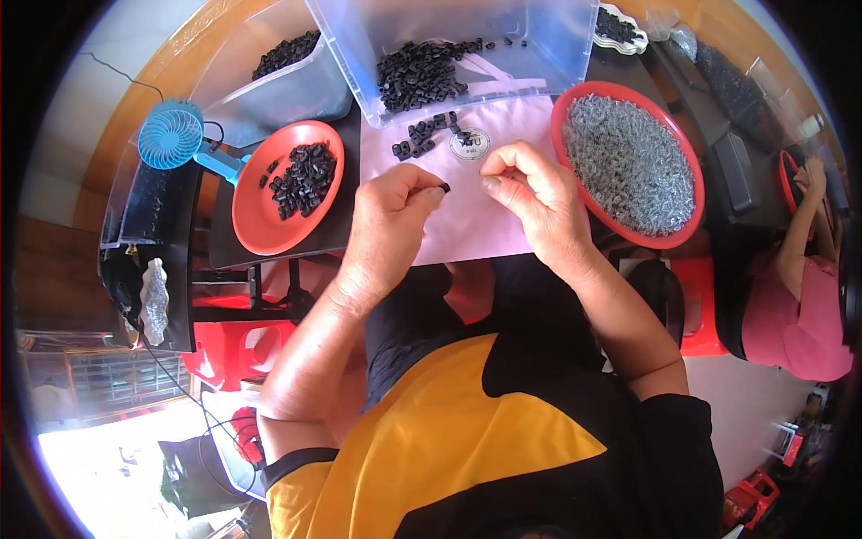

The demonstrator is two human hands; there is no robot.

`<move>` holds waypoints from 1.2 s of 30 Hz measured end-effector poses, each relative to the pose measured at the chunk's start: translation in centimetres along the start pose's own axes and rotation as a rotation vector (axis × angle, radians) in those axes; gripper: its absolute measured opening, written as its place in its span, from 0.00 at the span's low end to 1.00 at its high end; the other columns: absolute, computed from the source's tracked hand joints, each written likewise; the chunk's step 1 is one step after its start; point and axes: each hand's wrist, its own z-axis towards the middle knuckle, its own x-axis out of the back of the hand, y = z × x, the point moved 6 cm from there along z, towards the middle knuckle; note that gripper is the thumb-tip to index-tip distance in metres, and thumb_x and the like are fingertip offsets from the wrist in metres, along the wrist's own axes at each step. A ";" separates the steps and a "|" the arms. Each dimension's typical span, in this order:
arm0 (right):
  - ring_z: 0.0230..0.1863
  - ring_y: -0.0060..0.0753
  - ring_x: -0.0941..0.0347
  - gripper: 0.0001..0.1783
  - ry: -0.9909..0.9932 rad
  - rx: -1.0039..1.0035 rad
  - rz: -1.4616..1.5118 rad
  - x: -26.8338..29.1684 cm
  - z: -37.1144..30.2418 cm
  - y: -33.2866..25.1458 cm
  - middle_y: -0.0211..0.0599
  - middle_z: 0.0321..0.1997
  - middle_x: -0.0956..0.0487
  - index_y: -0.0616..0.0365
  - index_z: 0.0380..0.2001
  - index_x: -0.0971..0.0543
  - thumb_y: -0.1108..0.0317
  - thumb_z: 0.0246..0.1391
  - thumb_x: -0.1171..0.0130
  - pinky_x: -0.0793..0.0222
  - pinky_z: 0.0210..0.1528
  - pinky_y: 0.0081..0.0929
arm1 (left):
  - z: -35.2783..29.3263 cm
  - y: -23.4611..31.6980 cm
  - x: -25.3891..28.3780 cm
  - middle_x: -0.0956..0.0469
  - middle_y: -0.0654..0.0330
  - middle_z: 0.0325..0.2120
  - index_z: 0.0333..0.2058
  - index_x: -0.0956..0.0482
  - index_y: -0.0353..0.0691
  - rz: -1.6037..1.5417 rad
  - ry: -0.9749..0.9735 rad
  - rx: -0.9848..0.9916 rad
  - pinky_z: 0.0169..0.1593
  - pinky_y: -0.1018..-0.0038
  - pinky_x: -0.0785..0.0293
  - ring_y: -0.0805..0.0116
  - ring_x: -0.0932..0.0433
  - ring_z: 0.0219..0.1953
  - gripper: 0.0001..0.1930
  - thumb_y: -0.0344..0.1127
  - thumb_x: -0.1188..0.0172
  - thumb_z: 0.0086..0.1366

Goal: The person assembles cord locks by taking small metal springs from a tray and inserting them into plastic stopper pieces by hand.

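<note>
Above a pink sheet (pixel 467 234) both my hands face each other, a short gap apart. My left hand (pixel 392 211) pinches a small black plastic piece (pixel 444 188) between thumb and forefinger. The thumb and forefinger of my right hand (pixel 539 199) are pressed together; whatever they may hold is too small to make out. Just beyond my hands, several loose black plastic pieces (pixel 417 139) lie on the sheet, beside a round printed mark. More of these pieces fill part of a clear plastic bin (pixel 557 63) tipped toward me.
On the left stands a red dish (pixel 256 220) of black pieces, with a blue handheld fan (pixel 171 135) against it. A red tray (pixel 575 157) holds many small shiny pieces (pixel 628 162). Another clear bin (pixel 314 90) stands far left. At right, another person (pixel 799 305) in pink works.
</note>
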 end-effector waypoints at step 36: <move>0.29 0.39 0.25 0.06 0.075 0.084 0.005 1.4 -1.0 1.6 0.41 0.29 0.24 0.63 0.32 0.26 0.80 0.51 0.40 0.32 0.33 0.31 | 2.6 1.6 -0.3 0.25 0.55 0.31 0.36 0.23 0.39 0.665 -0.336 -0.409 0.40 0.60 0.26 0.54 0.24 0.39 0.12 0.26 0.34 0.51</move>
